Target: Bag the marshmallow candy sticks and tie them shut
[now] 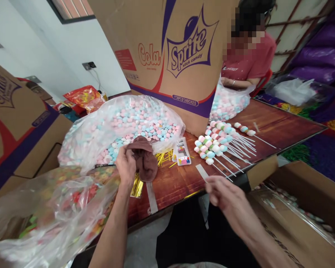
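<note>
Grasping one brown cloth (147,163) over bench (174,191): left grip (126,163). Right grip (226,195) half-curled near bench edge; cannot tell whether holding anything. Two Sprite cartons (167,56); one candy stick (245,129) lying beside one pile (216,143).

Soft, fairly even indoor light, source out of view. White wall (25,56) brightest from here; purple sacks (319,56) in the corner dim. Glare streaks on the lower-left bag (72,208), dull sheen on table (180,188). Right fingers (215,184) smeared. Edges stretched wide-angle. Co-worker's head (247,22) pixelated. Box (128,29) print crisp.
</note>
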Motion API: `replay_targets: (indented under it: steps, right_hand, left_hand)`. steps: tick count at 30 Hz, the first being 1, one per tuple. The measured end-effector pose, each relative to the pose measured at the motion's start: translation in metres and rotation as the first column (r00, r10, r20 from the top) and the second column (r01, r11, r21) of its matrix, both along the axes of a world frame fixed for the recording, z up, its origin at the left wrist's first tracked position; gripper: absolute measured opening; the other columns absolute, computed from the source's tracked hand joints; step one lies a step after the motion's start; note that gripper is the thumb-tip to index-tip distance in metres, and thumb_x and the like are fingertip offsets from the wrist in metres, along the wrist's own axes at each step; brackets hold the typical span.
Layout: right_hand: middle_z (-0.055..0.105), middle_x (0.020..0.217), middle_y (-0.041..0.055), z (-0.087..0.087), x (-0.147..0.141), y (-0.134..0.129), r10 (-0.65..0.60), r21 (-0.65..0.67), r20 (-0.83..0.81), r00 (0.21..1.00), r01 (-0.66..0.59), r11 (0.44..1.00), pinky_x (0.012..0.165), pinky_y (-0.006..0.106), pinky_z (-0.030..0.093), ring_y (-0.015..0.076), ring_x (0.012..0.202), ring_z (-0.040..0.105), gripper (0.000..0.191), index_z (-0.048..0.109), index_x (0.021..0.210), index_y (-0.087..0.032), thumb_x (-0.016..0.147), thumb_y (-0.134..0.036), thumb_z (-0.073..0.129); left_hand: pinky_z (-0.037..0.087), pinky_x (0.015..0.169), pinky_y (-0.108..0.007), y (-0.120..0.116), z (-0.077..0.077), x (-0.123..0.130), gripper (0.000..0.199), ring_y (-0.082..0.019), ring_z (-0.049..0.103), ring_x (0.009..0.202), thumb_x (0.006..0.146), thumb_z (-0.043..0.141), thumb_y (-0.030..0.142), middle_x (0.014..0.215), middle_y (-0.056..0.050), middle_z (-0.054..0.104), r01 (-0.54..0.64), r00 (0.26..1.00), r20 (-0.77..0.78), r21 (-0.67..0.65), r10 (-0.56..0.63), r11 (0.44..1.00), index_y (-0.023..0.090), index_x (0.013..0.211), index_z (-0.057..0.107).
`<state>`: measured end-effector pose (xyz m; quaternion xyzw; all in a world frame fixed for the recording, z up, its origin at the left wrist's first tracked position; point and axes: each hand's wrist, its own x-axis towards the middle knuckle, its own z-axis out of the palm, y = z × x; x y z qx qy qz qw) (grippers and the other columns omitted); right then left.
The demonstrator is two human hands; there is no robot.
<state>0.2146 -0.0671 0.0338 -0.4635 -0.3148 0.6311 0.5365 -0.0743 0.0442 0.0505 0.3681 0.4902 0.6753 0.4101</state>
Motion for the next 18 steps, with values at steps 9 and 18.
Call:
replay_targets:
  steps: [9,18]
  right_hand:
    - [0.054,0.141,0.0020,0.014,-0.142,0.071,0.457,0.279,-0.250,0.853,-0.389,0.878,0.086,0.034,0.052,0.0207,0.113,0.059,0.061,0.046,0.141,-0.037,0.086,-0.056,0.062]
    - [0.063,0.073,-0.0015,0.020,-0.149,0.067,0.305,0.260,-0.317,0.898,-0.227,0.938,0.053,0.021,0.047,0.0114,0.064,0.058,0.023,0.067,0.087,-0.020,0.076,-0.039,0.076]
  left_hand:
    - [0.018,0.031,-0.018,-0.046,0.038,0.043,0.051,-0.005,0.022,0.033,0.086,0.054,0.063,0.043,0.008,0.029,-0.033,0.999,-0.040,-0.066,0.030,0.997,0.020,0.062,0.041]
    - [0.045,0.047,-0.021,-0.067,0.022,0.071,0.039,-0.015,0.061,0.061,0.091,0.048,0.057,0.072,-0.002,0.060,-0.126,0.971,-0.213,-0.093,0.104,0.988,0.019,0.089,0.058]
